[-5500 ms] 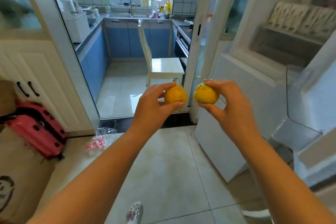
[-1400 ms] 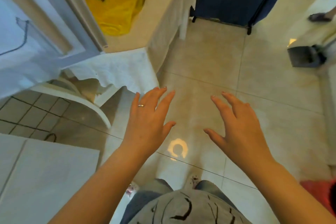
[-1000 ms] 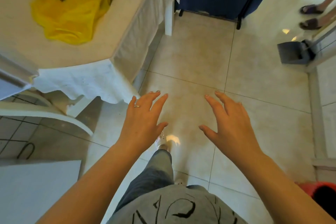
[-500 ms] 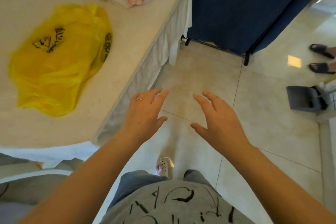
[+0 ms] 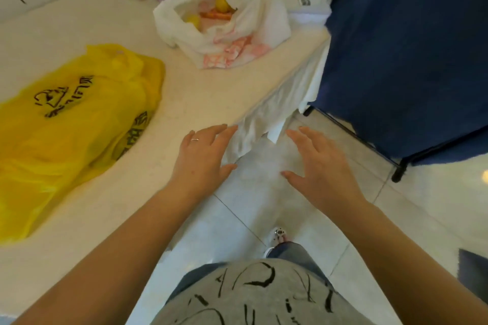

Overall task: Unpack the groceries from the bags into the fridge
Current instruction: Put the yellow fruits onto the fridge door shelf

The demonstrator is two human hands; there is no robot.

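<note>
Because nothing is being carried, the left hand (image 5: 202,158) and the right hand (image 5: 319,166) are held out flat with fingers spread apart, ready to pick up more food. Past the yellow bag (image 5: 71,124) on the table (image 5: 184,92), the white bag (image 5: 224,26) is left open, so yellow fruit (image 5: 221,2) is seen inside. It is probably reached for next.

The flat yellow plastic bag (image 5: 71,124) on the table carries black printed characters and a logo, too blurred to read. The white plastic bag (image 5: 227,34) shows pink print, unreadable. The grey shirt (image 5: 253,298) bears black brush-like strokes, illegible.
</note>
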